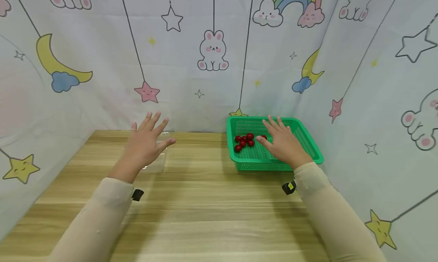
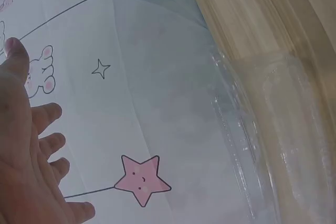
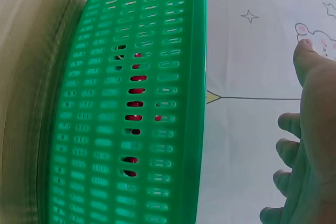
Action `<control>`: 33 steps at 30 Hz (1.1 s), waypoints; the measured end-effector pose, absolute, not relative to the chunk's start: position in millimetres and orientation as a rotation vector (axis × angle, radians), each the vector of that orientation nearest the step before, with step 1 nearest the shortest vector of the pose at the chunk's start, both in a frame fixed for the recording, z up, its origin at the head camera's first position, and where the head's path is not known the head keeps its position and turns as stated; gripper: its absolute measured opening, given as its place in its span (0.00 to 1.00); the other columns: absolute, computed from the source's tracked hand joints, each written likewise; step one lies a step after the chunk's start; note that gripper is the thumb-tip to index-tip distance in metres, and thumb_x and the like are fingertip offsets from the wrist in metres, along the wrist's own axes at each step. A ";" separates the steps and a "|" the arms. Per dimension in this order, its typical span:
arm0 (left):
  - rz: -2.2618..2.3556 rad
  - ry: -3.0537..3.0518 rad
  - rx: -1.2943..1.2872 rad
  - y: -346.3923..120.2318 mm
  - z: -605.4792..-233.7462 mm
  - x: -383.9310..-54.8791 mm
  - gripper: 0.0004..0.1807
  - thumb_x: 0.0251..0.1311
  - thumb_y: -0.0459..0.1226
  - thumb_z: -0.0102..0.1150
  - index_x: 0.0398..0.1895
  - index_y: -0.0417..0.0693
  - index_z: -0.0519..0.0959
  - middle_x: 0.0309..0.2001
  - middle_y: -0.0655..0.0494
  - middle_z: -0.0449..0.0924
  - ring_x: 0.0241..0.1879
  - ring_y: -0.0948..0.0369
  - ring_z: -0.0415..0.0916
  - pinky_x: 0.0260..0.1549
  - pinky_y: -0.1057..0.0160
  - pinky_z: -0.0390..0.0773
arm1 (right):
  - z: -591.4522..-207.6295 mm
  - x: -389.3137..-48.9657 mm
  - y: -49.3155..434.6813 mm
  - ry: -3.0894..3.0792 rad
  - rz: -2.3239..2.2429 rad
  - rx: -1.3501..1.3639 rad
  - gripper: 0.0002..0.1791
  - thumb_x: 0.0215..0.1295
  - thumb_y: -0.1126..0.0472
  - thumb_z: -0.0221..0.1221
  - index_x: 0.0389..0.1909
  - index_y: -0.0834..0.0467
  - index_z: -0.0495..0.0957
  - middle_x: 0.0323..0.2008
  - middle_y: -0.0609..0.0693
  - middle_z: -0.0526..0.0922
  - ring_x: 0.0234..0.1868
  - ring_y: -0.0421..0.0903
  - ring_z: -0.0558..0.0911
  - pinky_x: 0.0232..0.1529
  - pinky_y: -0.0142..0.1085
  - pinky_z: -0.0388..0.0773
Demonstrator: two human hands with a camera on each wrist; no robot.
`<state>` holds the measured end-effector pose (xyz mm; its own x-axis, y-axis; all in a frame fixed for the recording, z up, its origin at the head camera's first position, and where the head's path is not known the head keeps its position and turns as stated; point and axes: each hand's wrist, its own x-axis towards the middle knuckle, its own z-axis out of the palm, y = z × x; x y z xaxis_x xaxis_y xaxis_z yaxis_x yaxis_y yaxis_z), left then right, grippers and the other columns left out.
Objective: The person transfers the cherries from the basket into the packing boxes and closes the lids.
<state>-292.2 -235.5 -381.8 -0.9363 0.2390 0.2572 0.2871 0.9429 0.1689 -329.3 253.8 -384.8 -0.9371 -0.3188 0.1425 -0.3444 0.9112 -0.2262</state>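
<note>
A green slotted basket [image 1: 308,142] stands at the back right of the wooden table [image 1: 205,201], with several small red round fruits [image 1: 244,141] in its left half. My right hand [image 1: 282,140] hovers over the basket with straight, spread fingers, holding nothing; the right wrist view shows the basket's wall [image 3: 105,129] with red showing through the slots. My left hand [image 1: 147,142] is spread flat above a clear plastic container [image 1: 159,161] at the back left. That container [image 2: 273,145] shows faintly in the left wrist view, beside my open palm [image 2: 26,150].
A cartoon-printed curtain [image 1: 212,56] with stars, moons and rabbits closes in the table at the back and both sides. Bare wood lies between the container and the basket and toward the front edge.
</note>
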 end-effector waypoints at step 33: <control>-0.661 -3.139 -0.339 -369.4 -444.7 -291.8 0.73 0.58 0.63 0.85 0.94 0.42 0.51 0.87 0.18 0.47 0.83 0.15 0.47 0.73 0.10 0.59 | -433.1 -309.6 269.5 -3.139 0.491 0.605 0.42 0.87 0.27 0.51 0.75 0.59 0.83 0.74 0.61 0.85 0.79 0.69 0.79 0.78 0.69 0.76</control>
<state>-291.8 -369.4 -444.7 -0.9744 0.2215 -0.0390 0.1869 0.8940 0.4072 -309.6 269.5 -433.1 -0.9258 -0.3766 -0.0334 -0.3484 0.8841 -0.3114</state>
